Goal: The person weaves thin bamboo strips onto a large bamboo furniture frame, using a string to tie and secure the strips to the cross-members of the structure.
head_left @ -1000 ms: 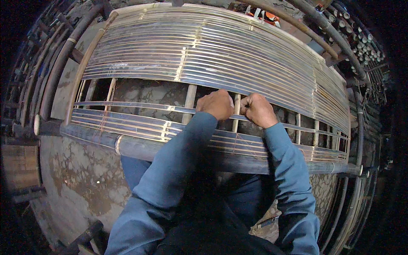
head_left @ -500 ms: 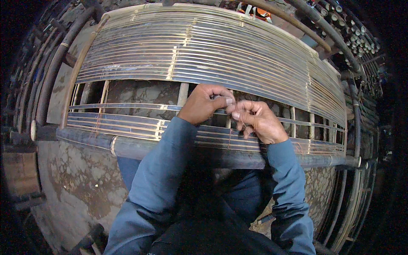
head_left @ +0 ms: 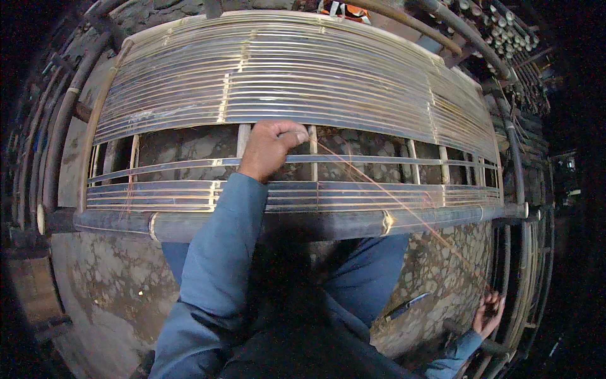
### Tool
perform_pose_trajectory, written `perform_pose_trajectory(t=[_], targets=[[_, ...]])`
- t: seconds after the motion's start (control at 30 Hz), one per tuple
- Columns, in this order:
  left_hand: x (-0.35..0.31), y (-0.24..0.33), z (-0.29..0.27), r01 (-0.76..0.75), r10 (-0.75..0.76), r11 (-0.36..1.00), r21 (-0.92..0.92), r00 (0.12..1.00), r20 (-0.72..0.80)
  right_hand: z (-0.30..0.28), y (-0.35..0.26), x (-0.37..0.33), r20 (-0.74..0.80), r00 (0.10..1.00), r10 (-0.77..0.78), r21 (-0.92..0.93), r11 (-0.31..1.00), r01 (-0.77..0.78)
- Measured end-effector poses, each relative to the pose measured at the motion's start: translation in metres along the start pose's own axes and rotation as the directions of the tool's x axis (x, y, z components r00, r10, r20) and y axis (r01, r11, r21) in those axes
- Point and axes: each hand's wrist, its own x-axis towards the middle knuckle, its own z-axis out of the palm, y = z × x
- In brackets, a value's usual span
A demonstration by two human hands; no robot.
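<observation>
My left hand (head_left: pixel 268 151) is closed in a pinch on a thin reddish cord (head_left: pixel 385 191), just above an upright crosspiece (head_left: pixel 314 165) of a bamboo slat frame. From those fingertips the cord runs taut over the front slats (head_left: pixel 360 193) and down to the lower right. At its far end my right hand (head_left: pixel 489 314) is stretched well out to the side, fingers curled around the cord. Beyond my left hand lies the wide panel of split bamboo slats (head_left: pixel 328 82). One single slat (head_left: pixel 379 160) crosses the gap between the panel and the front slats.
A thick bamboo pole (head_left: pixel 303 224) bounds the frame in front of my legs. On the stony floor lies a dark knife-like tool (head_left: pixel 407 305). Bamboo poles (head_left: pixel 505 41) are stacked at the far right, and an orange and white item (head_left: pixel 344 11) sits behind the frame.
My right hand has left the left hand's side and swung far out to the lower right, drawing the cord out straight. The left hand keeps its pinch; the view has shifted slightly.
</observation>
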Motion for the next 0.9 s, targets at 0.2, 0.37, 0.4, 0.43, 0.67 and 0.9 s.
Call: perform_pose_trajectory(t=[0.2,0.37,0.4,0.43,0.67,0.9], targets=[[0.0,0.007,-0.005,0.053,-0.043,0.995,0.089,0.993,-0.106,-0.066,0.065,-0.028,-0.245,0.966,0.082,-0.158,0.98,-0.123],[-0.053,0.073,0.017,-0.401,0.509,0.786,0.47,0.851,-0.126,0.195,0.11,-0.104,0.351,0.935,0.044,-0.775,0.575,0.264],[-0.079,0.088,0.02,-0.449,0.533,0.769,0.455,0.843,-0.069,0.24,0.127,-0.131,0.573,0.802,0.165,-0.743,0.517,0.424],[-0.109,0.093,0.024,-0.402,0.425,0.857,0.322,0.905,-0.001,0.28,0.137,-0.151,0.838,0.494,0.233,-0.526,0.585,0.617],[-0.287,0.062,-0.023,0.2,-0.258,0.731,-0.652,0.966,0.007,0.419,0.193,-0.262,0.987,-0.153,0.054,0.027,0.876,0.482],[-0.394,0.056,-0.21,0.067,-0.445,0.874,-0.482,0.51,-0.737,0.41,0.194,-0.28,0.984,0.083,-0.155,0.123,0.943,0.309]])
